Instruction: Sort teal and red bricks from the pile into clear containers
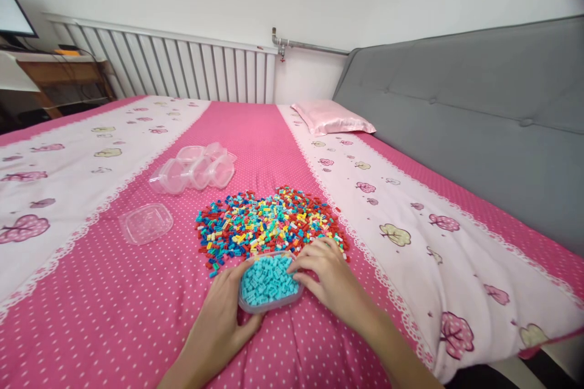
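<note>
A clear plastic container (270, 302) full of light blue toy bricks (267, 279) rests on the bedspread in front of me. My left hand (223, 304) grips its left side, thumb at the near edge and fingers at the far rim. Over the right rim reaches my right hand (322, 270), with thumb and index finger drawn together by the light blue bricks. Whether a brick sits between those fingertips is hidden. Just beyond the container spreads a pile of mixed toy bricks (269, 219) in red, blue, yellow, green and other colours.
Several clear containers (196, 168) lie in a cluster at the back left. A clear lid (146, 223) lies flat nearer to me. The pink dotted bedspread (255, 127) runs back to a radiator (182, 67). A pink pillow (333, 117) lies by the grey headboard (469, 85).
</note>
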